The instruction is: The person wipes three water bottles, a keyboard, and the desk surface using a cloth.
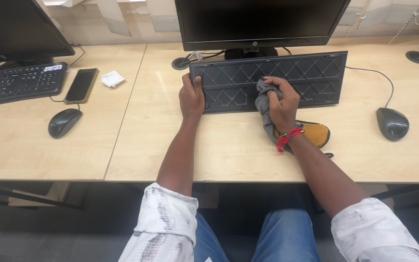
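Observation:
A black keyboard [311, 77] lies upside down on the light wooden desk [238, 150], its ribbed underside facing up, in front of a dark monitor [258, 22]. My left hand [191, 97] grips the keyboard's left end. My right hand [282, 104] holds a grey cloth [266, 99] pressed against the keyboard's underside near its middle. A red thread band circles my right wrist.
A yellow-brown pad [316, 133] lies under my right forearm. One black mouse [392, 123] sits to the right with its cable. On the left desk are a second keyboard [18, 82], a phone [81, 85], a crumpled tissue [112, 78] and another mouse [64, 122].

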